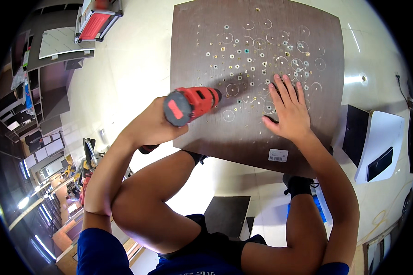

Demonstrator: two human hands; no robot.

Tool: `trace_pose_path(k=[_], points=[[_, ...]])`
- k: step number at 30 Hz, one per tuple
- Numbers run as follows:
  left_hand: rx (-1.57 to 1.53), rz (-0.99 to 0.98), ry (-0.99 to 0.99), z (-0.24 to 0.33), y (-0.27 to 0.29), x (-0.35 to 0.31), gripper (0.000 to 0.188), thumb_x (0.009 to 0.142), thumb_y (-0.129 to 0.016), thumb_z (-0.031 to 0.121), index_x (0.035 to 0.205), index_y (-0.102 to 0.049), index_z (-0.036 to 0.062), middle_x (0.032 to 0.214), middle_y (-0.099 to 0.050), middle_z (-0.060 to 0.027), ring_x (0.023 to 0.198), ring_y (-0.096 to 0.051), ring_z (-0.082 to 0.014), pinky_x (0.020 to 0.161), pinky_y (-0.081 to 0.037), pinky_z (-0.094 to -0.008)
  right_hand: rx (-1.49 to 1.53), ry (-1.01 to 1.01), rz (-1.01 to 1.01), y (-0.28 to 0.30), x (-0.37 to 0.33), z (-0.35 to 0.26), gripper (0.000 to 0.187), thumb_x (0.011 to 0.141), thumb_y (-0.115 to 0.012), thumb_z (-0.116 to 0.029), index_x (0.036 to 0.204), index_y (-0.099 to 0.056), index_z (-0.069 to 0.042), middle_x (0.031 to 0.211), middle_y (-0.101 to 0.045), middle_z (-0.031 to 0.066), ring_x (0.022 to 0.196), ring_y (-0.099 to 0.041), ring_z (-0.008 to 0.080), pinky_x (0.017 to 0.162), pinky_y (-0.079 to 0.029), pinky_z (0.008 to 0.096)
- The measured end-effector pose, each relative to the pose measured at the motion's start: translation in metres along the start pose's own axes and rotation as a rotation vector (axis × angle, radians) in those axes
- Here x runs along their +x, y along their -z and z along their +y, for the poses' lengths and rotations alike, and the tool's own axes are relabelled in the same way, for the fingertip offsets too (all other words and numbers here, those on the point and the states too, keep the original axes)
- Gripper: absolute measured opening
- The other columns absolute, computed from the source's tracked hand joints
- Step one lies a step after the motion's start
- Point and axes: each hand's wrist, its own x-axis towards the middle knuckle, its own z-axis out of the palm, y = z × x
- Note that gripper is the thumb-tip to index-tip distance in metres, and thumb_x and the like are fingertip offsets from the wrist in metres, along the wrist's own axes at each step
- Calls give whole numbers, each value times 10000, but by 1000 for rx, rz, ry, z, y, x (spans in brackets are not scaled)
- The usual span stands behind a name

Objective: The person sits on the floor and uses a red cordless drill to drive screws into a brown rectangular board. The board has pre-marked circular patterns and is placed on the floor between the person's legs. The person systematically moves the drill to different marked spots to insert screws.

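My left hand (152,123) is wrapped round the grip of a red and black cordless drill (198,101). The drill's nose points right, over the left part of a dark brown wooden board (192,130). Whether a bit is fitted or touches the wood, I cannot tell. Many drilled holes and scored circles cover the board's middle and far right. Flat on the board to the right lies my right hand (290,114), fingers spread and holding nothing. A white label (278,156) is stuck near the board's near edge.
At right stands a white-topped block (389,135) with a black phone (380,164) on it. A red and grey folding frame (96,25) is far left, above dark shelving (55,87). Tools (89,156) crowd the left. A dark panel (227,211) is between my legs.
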Motion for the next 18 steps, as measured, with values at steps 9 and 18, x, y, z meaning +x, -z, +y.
trace_pose_path(k=[9, 18], points=[[-188, -176, 27, -10, -10, -4, 430, 819, -661, 18, 1243, -592, 0, 916, -664, -62, 730, -639, -126, 645, -555, -311, 14, 12, 47, -2, 0, 0, 874, 798, -780, -491, 1482, -517, -15, 1668, -332, 173, 1564, -267, 362, 1261, -199, 605], [-23, -161, 13, -13, -28, 11, 192, 799, -711, 92, 933, -613, -3, 730, -599, -35, 667, -528, -148, 656, -491, -329, 45, 8, 39, -1, -1, 1, 902, 768, -799, -434, 1494, -489, 2, 1668, -329, 181, 1561, -267, 381, 1258, -193, 605]])
